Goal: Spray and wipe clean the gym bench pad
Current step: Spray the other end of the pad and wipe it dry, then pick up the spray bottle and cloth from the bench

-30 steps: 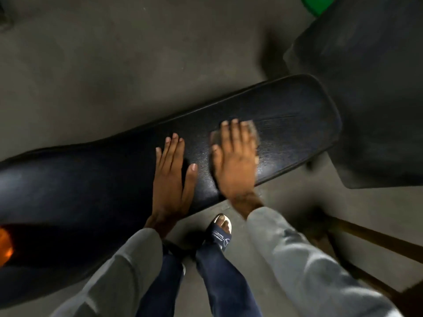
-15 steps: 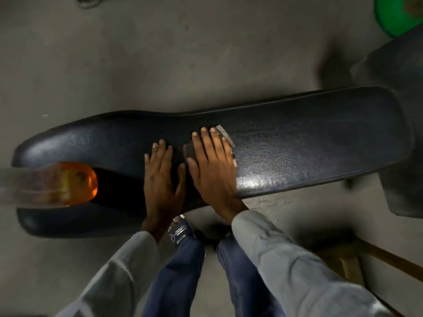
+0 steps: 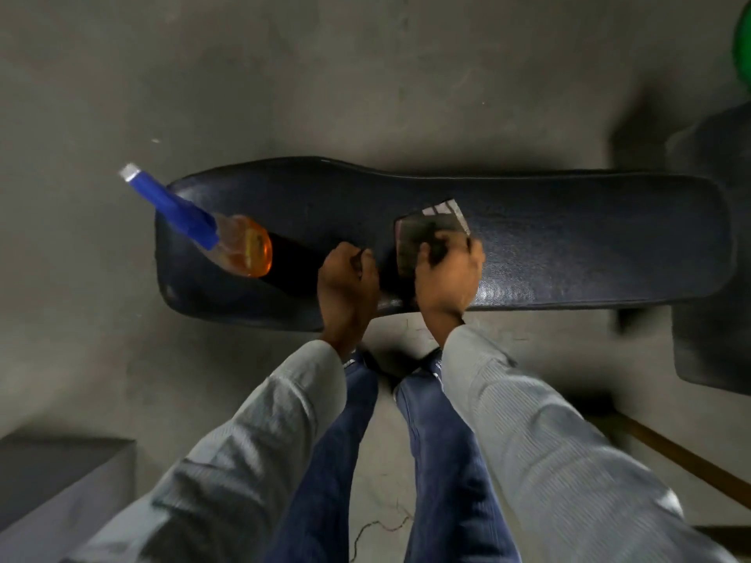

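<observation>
The right hand (image 3: 447,274) is gripping a grey cloth (image 3: 426,233) on the black bench pad (image 3: 589,241); the left hand (image 3: 347,286) is curling closed beside it, an orange spray bottle (image 3: 227,237) standing near.

Black padded tabletop (image 3: 569,237) of the gym bench runs across mid-frame, wider at its left end, narrower toward the right. Surface textured, with a sheen low on the right.

On it, left end: spray bottle (image 3: 227,237) with orange liquid and a blue head, nozzle pointing to the upper left past the pad's edge.

Centre: grey cloth (image 3: 422,229) lying on the pad, right hand (image 3: 447,274) curled over its near part. Left hand (image 3: 345,286) rests on the pad just left of the cloth.

Bench stands on grey concrete floor (image 3: 365,75).
</observation>
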{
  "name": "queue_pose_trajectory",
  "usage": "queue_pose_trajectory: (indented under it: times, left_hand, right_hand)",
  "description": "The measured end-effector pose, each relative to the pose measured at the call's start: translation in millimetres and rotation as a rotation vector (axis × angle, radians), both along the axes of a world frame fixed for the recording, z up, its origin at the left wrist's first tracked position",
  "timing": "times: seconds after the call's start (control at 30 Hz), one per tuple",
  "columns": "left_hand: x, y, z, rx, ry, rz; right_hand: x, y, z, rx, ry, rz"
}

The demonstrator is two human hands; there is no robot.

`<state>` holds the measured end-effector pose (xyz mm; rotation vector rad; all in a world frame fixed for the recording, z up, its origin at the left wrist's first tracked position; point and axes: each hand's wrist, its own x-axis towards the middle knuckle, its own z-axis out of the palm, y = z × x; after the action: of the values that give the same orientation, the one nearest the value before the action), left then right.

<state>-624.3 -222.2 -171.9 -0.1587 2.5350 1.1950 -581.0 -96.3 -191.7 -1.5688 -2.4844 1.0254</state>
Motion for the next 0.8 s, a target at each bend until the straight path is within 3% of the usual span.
queue_pose_trajectory:
  times: [0.07, 0.17, 0.23, 0.4, 0.5, 0.6, 0.67, 0.8]
  left_hand:
    - [3, -18, 11, -0.022, -0.093, 0.065]
    - [13, -48, 23, -0.081, -0.179, 0.096]
    - [16, -65, 28, -0.100, -0.187, 0.162]
    - [8, -94, 44, -0.147, -0.157, 0.317]
    - [-3, -97, 61, -0.128, -0.117, 0.375]
    - [-20, -95, 79, -0.170, -0.091, 0.420]
    - [-31, -97, 86, -0.185, -0.049, 0.425]
    - [-50, -106, 87, -0.254, 0.044, 0.310]
  right_hand:
    - [1, -3, 4, -0.114, -0.056, -0.162]
    - [0, -11, 4, -0.165, -0.194, -0.139]
    - [-7, -15, 2, -0.198, -0.215, -0.164]
    - [-29, -10, -2, -0.454, -0.248, -0.533]
    - [-24, -10, 0, -0.612, -0.225, -0.532]
    - [-11, -9, -1, -0.653, -0.082, -0.607]
    - [-7, -10, -3, -0.649, -0.096, -0.717]
    - [-16, -12, 5, -0.516, -0.202, -0.613]
